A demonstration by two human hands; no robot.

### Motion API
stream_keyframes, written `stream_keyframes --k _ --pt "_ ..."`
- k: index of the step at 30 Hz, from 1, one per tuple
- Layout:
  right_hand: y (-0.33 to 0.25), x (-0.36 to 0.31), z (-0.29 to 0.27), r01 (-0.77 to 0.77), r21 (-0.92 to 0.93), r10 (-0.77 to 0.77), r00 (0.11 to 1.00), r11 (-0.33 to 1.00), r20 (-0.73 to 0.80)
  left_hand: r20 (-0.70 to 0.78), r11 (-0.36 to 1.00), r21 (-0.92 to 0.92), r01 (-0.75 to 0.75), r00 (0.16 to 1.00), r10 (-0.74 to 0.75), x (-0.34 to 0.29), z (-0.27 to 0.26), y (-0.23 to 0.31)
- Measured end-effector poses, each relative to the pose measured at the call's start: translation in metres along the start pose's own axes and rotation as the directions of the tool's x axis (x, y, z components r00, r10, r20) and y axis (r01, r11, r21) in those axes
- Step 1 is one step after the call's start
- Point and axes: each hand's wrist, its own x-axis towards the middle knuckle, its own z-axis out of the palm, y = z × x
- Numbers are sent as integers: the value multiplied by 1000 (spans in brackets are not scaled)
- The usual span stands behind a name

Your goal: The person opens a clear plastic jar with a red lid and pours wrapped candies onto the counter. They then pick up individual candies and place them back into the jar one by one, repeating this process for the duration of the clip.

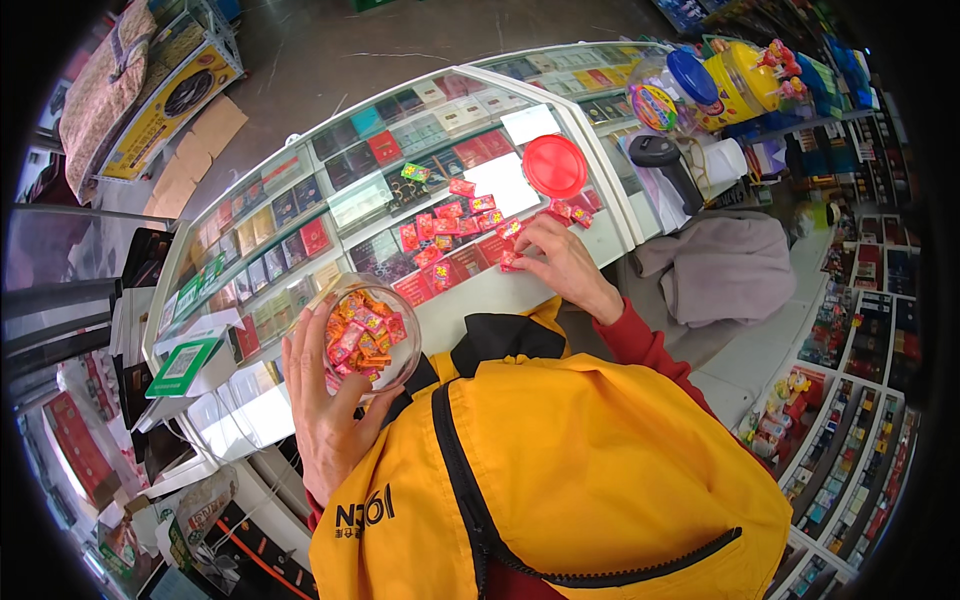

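Containing wrapped candies (pixel 360 332): clear jar (pixel 405 360).

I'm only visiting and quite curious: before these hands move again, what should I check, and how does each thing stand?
1. Clear jar supported: ok, the left hand holds its side.
2. Jar's mouth uncovered: ok, the red lid lies on the counter.
3. Loose sweets within reach: ok, the right hand is among them.
4. Right hand's grip on a sweet: cannot tell, its fingertips hide it.
5. Sweets all together: not ok, some in the jar, others scattered.
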Motion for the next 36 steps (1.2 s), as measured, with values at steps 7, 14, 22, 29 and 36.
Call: stream_keyframes --k 7,14,22,29,36 --pt "-3 -4 15 208 -264 -222 975 942 -21 2 999 -35 -2 1000 2 -1 1 -1" --pt "-57 5 4 195 186 -187 981 963 -60 -4 999 -37 -22 1000 22 -1 1 -2" --pt "-67 26 25 187 103 -181 981 977 -65 -19 1000 15 -22 1000 22 -1 2 0" --pt "-34 10 55 289 -200 -311 946 936 -91 -5 1000 -6 -24 1000 24 1 0 -1" --pt "-14 -2 50 419 -179 -435 899 890 -57 -7 1000 -1 -19 1000 19 0 1 -1"
